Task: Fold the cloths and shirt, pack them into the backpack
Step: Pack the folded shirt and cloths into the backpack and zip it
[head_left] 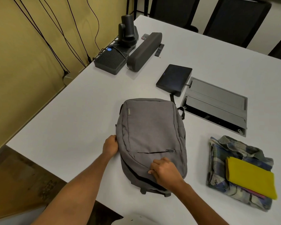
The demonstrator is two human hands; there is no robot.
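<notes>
A grey backpack lies flat on the white table, its top handle toward me. My left hand grips its left side. My right hand pinches the fabric or a zipper pull near the main zip at the bag's near end; which one is hidden by my fingers. To the right a folded plaid shirt lies on the table. A folded yellow cloth rests on top of it, and a pink cloth edge shows beneath the yellow one.
At the back left stand a black box with a blue light, a camera, a long speaker bar and a remote. A black tablet and a grey floor-box hatch lie behind the backpack. Chairs stand beyond the table.
</notes>
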